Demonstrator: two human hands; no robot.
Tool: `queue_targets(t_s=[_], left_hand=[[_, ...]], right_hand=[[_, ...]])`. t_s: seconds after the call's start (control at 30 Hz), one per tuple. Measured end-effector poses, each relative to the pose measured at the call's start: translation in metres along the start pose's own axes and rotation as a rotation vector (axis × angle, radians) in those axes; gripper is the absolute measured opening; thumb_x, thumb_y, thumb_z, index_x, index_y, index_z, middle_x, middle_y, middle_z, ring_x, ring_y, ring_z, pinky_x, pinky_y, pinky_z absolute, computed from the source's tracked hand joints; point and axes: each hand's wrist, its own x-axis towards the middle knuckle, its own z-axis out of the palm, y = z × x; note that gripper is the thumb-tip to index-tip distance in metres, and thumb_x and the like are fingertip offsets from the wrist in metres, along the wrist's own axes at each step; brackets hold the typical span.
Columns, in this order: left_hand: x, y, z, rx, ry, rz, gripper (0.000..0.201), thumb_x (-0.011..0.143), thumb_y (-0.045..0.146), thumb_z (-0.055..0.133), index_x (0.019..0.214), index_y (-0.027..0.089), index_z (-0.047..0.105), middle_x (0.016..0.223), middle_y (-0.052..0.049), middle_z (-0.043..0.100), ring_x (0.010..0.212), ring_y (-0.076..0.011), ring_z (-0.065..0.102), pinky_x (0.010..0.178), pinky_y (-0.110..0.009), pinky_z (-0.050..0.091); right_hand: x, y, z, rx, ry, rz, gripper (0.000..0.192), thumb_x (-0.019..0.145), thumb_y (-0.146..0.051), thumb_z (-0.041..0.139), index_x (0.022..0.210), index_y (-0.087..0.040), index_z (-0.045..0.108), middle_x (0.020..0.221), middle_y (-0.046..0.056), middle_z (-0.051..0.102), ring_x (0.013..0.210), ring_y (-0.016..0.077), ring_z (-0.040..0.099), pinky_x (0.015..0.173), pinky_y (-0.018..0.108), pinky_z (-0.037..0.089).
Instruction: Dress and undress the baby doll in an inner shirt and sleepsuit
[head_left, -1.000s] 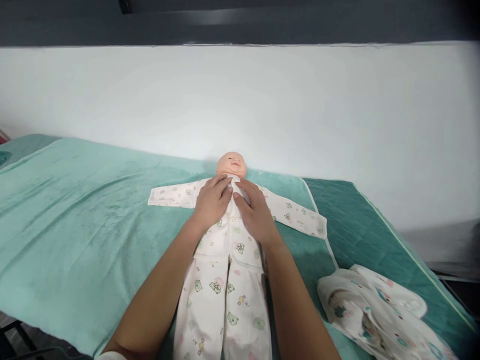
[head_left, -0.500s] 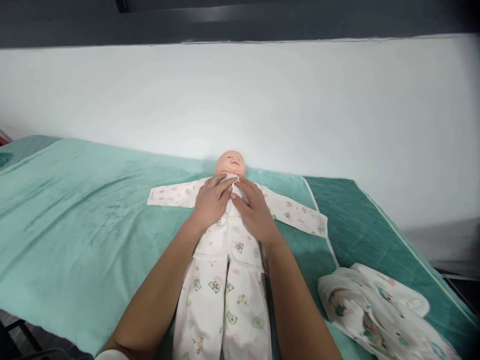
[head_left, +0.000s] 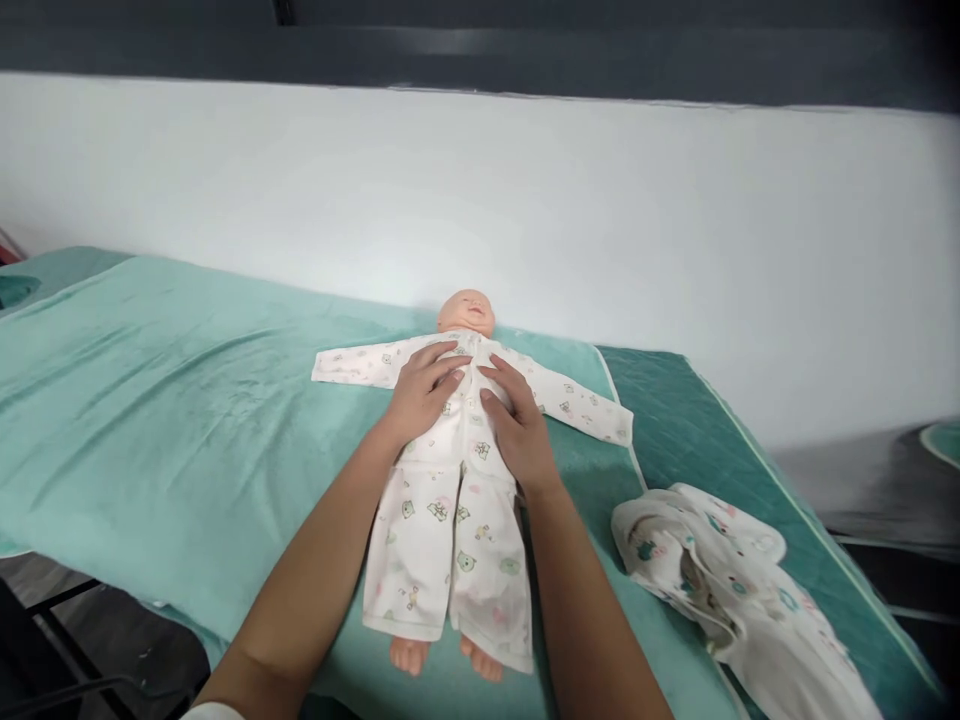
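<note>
A white wall stands behind a bed with a teal blanket [head_left: 150, 420]. In the middle of the frame lies a baby doll [head_left: 450, 470] in printed pyjamas. The left hand [head_left: 421, 395] and right hand [head_left: 517, 425] rest flat and released on its chest. The cloth looks soft and loose, the doll light; the firm torso seems the best place to hold.

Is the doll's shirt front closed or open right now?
Closed, as far as shows: the shirt covers the doll to the neck, both hands flat on it. Fasteners: cannot tell.
</note>
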Motion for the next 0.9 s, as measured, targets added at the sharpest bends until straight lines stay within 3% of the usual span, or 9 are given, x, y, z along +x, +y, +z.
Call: queue_targets(t_s=[0.23,0.57,0.9], left_hand=[[0.003,0.002,0.0,0.017,-0.013,-0.015,0.034,0.101,0.033,0.045,0.126,0.03,0.067,0.146,-0.002,0.055,0.139,-0.0197,0.045,0.121,-0.041,0.034],[0.0,0.01,-0.002,0.097,-0.049,-0.015,0.039,0.102,0.03,0.039,0.133,0.031,0.062,0.149,-0.004,0.051,0.14,-0.0219,0.042,0.12,-0.044,0.034],[-0.001,0.009,-0.002,0.09,-0.06,-0.006,0.04,0.102,0.029,0.036,0.133,0.031,0.061,0.15,-0.004,0.05,0.142,-0.022,0.04,0.12,-0.044,0.033]], right_hand=[[0.001,-0.005,-0.001,-0.041,-0.017,0.04,0.03,0.095,-0.039,0.055,0.122,-0.031,0.066,0.149,0.003,0.051,0.14,0.0222,0.042,0.115,0.048,0.04],[0.0,-0.003,-0.001,-0.227,-0.104,-0.042,0.038,0.1,-0.042,0.046,0.135,-0.035,0.058,0.157,0.002,0.041,0.146,0.0247,0.034,0.121,0.053,0.03],[-0.002,-0.007,0.002,-0.244,-0.059,-0.076,0.038,0.099,-0.04,0.046,0.135,-0.03,0.055,0.152,0.006,0.045,0.143,0.0247,0.037,0.12,0.052,0.031]])
